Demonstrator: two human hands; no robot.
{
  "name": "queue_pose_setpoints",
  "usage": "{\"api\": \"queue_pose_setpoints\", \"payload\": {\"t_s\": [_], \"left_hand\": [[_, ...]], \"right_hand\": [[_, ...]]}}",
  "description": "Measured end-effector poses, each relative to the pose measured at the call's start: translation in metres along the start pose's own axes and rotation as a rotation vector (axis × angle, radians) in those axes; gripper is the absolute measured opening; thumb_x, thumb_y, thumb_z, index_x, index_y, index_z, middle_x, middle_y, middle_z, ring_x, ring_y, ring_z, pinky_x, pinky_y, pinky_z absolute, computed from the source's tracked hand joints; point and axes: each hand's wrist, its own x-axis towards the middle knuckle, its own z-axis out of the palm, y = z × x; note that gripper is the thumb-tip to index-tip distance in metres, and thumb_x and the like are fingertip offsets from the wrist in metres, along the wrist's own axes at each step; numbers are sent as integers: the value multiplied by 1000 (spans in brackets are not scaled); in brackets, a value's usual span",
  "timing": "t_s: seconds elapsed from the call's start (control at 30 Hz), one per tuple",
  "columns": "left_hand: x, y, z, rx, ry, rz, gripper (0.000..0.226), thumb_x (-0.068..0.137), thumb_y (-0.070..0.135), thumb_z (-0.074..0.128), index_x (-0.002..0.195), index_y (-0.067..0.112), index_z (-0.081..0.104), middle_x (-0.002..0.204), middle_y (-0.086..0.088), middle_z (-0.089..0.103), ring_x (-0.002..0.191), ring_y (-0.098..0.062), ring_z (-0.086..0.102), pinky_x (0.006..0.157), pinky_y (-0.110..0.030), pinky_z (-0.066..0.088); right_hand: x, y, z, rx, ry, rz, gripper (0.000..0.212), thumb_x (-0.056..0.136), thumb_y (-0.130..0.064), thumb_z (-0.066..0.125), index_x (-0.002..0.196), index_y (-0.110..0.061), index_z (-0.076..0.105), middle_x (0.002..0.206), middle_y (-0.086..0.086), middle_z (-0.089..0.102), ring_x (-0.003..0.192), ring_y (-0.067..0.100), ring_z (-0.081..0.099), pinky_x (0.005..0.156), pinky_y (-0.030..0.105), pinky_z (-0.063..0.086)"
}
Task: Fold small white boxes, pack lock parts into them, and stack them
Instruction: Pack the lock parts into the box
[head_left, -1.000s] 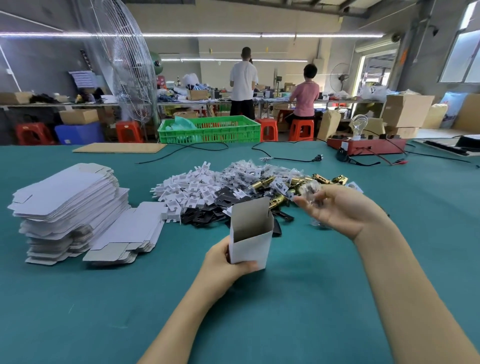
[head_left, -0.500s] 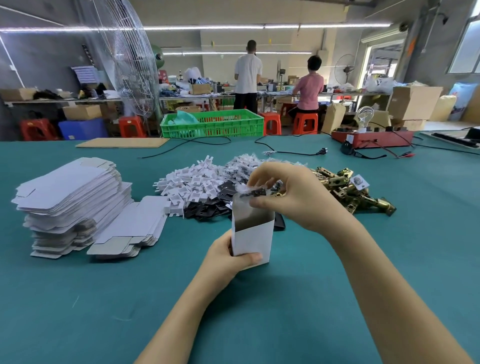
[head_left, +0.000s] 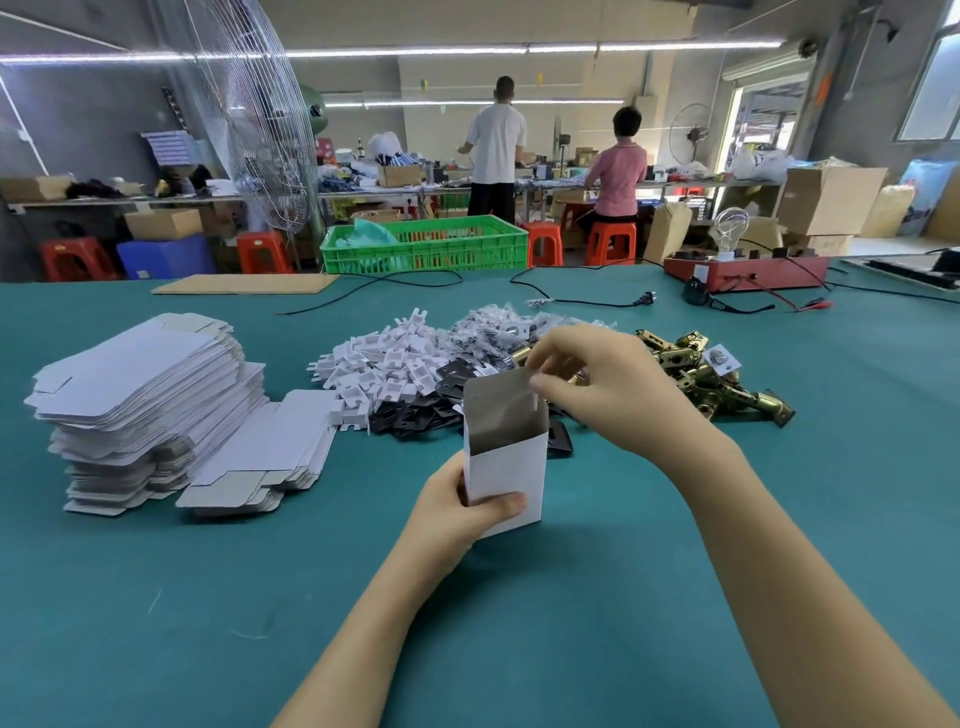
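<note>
Now the left hand (head_left: 457, 506) still grips the upright white box (head_left: 506, 457) low on its side, while the right hand (head_left: 597, 384), earlier holding parts over the opening, pinches the top flap, parts gone from view.

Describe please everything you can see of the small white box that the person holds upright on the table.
The small white box looks like thin white cardboard, grey inside. It stands upright, slightly tilted, on the green table, in front of the piles of parts. Its top is open, and the rear flap stands up. The left hand grips its lower part, thumb across the front. The right hand is at the top right corner and seems to pinch the flap's edge. Its contents are not visible.
</note>
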Motion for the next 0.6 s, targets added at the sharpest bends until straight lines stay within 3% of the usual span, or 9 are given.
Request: {"api": "queue_pose_setpoints", "payload": {"t_s": [0.1, 0.23, 0.3, 0.4, 0.47, 0.6], "left_hand": [[-1, 1, -1, -31, 11, 20, 43, 68, 22, 77, 109, 28, 67, 104, 5, 75, 97, -15, 70, 79, -25, 56], [-3, 4, 3, -105, -5, 35, 46, 71, 17, 76, 115, 18, 66, 108, 0, 74, 100, -17, 70, 80, -26, 56], [-4, 6, 7, -137, -20, 43, 48, 71, 16, 76, 117, 16, 64, 110, -1, 74, 102, -18, 69, 83, -28, 56], [-7, 8, 18, -94, -37, 56, 50, 74, 13, 74, 121, 22, 59, 113, 2, 73, 105, -14, 68, 87, -27, 55], [-10, 10, 28, -107, -34, 51, 48, 79, 12, 72, 123, 24, 56, 117, 0, 70, 109, -14, 66, 91, -28, 54], [-18, 17, 43, -300, -88, -12, 58, 89, 50, 55, 136, 17, 52, 132, -8, 63, 122, -25, 60, 104, -43, 46]], "right_hand": [[-2, 9, 9, 206, 95, 230, 11, 95, -28, 55, 95, -19, 63, 83, -8, 63, 79, 5, 60, 67, 13, 44], [-14, 15, 44, 621, 16, 556, 43, 100, -48, 37, 100, -14, 64, 96, 9, 71, 86, 19, 66, 82, 41, 53], [-28, 14, 65, 764, -53, 680, 53, 97, -59, 34, 102, -19, 69, 105, 11, 71, 96, 21, 68, 88, 42, 53], [-45, 15, 80, 951, 34, 781, 53, 94, -65, 33, 89, -33, 76, 97, -4, 75, 90, 14, 71, 77, 33, 55], [-53, 20, 82, 991, 98, 799, 50, 93, -65, 35, 87, -37, 76, 96, -5, 75, 89, 14, 71, 82, 35, 55], [-65, 24, 87, 1034, 176, 811, 54, 84, -74, 39, 93, -35, 75, 102, -5, 74, 101, 14, 68, 101, 40, 46]]}}
